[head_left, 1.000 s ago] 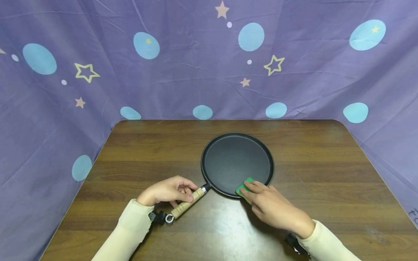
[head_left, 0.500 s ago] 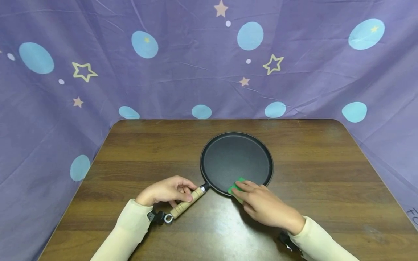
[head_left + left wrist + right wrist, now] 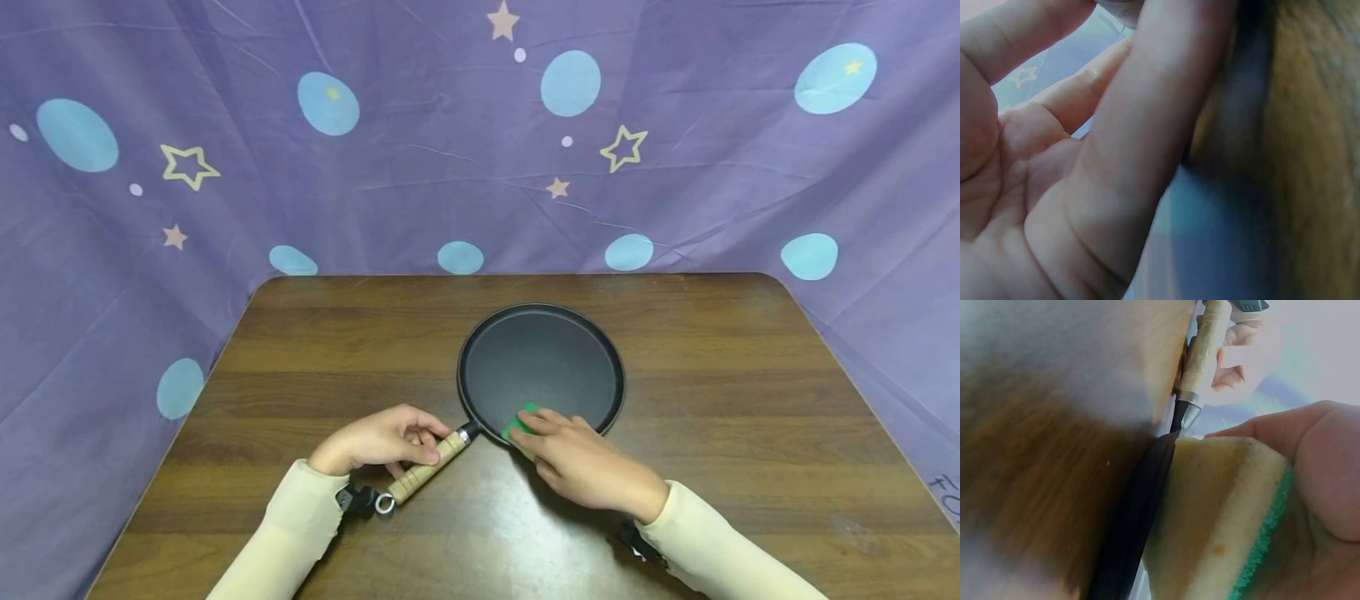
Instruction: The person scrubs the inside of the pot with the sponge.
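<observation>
A round black flat frying pan (image 3: 540, 358) lies on the table, its wooden handle (image 3: 417, 481) angled toward the front left. My left hand (image 3: 381, 439) holds that handle between thumb and fingers. At the pan's near rim, my right hand (image 3: 596, 468) grips a sponge (image 3: 513, 427), fingers spread over its green scouring side. The right wrist view shows the sponge's yellow foam (image 3: 1200, 512) against the pan's dark edge (image 3: 1129, 531), green side toward the palm. In the left wrist view, my left hand's fingers (image 3: 1122, 131) fill much of the picture and the handle is mostly hidden.
The brown wooden table (image 3: 720, 375) extends on all sides of the pan. A metal hanging ring (image 3: 385, 503) ends the handle, beside the left wrist's black strap (image 3: 358, 499). A purple cloth (image 3: 420, 192) with stars and blue ovals hangs behind.
My right hand has slid left with the sponge along the pan's near rim, closer to the handle. My left hand keeps its hold, and the pan stays in place.
</observation>
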Available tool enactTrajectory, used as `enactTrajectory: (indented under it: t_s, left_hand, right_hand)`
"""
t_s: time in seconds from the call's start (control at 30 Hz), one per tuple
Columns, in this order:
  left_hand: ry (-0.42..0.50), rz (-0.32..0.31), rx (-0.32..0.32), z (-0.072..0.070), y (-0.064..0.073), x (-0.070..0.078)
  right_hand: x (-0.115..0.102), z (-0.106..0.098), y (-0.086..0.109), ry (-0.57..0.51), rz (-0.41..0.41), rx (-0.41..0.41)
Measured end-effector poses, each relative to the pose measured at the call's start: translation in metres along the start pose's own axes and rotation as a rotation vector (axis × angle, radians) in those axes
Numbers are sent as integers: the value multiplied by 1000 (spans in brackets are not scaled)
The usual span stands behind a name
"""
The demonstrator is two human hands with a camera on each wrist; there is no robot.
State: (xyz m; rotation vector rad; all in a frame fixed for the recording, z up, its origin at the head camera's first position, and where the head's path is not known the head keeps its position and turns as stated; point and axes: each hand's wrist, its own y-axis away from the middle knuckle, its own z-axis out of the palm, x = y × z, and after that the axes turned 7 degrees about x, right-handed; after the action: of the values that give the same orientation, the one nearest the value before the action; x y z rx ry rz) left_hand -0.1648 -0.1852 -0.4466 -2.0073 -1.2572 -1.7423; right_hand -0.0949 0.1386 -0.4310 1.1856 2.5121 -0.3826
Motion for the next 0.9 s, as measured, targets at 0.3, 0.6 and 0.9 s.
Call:
enactTrajectory:
  t_s: [0.3, 0.6, 0.9]
  left_hand:
    - [5, 5, 3, 0, 2, 0]
    - [-10, 12, -1, 0, -1, 0]
    - [-4, -6, -1, 0, -2, -1]
  right_hand:
    - [-8, 7, -23, 52, 20, 3]
    - [-10, 11, -45, 95, 30, 33]
    - [-4, 9, -63, 89, 35, 35]
